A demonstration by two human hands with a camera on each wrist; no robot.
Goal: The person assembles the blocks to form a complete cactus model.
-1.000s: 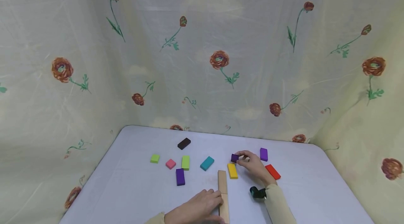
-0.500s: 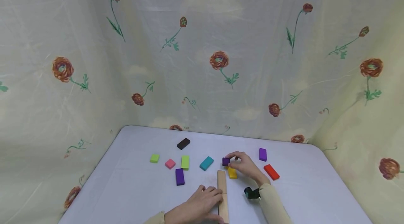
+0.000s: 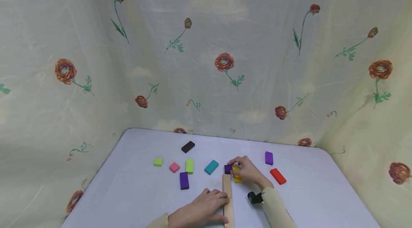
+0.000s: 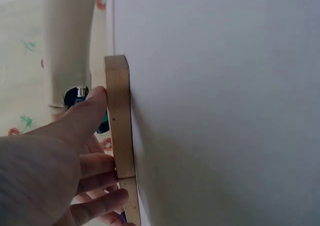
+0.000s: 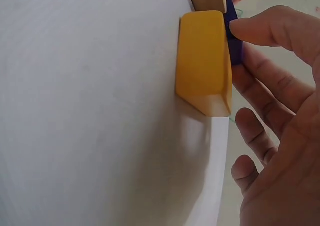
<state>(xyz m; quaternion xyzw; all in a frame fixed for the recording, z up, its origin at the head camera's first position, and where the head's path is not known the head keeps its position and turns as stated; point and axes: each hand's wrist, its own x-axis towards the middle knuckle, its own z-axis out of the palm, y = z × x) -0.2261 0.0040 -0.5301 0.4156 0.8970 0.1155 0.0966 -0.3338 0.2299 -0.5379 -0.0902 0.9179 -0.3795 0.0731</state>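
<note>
My left hand rests its fingers and thumb on two plain wooden blocks, a near one and a far one, laid end to end in a line. In the left wrist view, the thumb and fingertips touch the near block around the joint and along its length. With thumb and fingers, my right hand pinches a small dark purple block at the far end of the wooden line; whether they touch is unclear. Beneath that hand lies a yellow block, partly covered in the head view.
A teal block lies left of the right hand; red and violet blocks lie right. Further left are a longer purple block, two lime blocks, a pink block and a black block. Flowered cloth surrounds the table.
My right hand has carried the small dark purple block leftward and nearer, over the yellow block, to the end of the wooden line. The left hand has stayed nearly in place.
</note>
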